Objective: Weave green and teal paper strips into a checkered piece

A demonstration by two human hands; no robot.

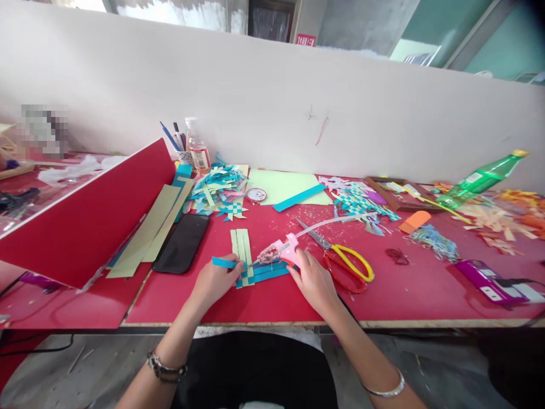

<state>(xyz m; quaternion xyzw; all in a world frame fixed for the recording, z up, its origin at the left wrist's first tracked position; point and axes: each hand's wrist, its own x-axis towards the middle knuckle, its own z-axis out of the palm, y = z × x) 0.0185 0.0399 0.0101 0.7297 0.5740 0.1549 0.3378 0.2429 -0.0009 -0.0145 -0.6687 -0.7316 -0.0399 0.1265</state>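
My right hand [313, 279] is closed around a pink hot glue gun [286, 247], with a long glue stick [336, 220] running out of its back. Its nozzle points left, close to a small weave of pale green paper strips [241, 241] and blue paper strips [272, 271] on the red table. Between the fingers of my left hand [217, 279] is a blue paper strip [223, 262], pinched at the left edge of the weave. Whether the nozzle touches the paper I cannot tell. Scissors [347, 264] with yellow and red handles lie right of my right hand.
Left of the weave lie a black phone [181, 243] and long green strips [147, 230] beside a red upright divider [97, 216]. Behind are a paper pile [219, 184] and a clear bottle [198, 149]. A tilted green bottle [477, 180] and a purple device [489, 282] are at right.
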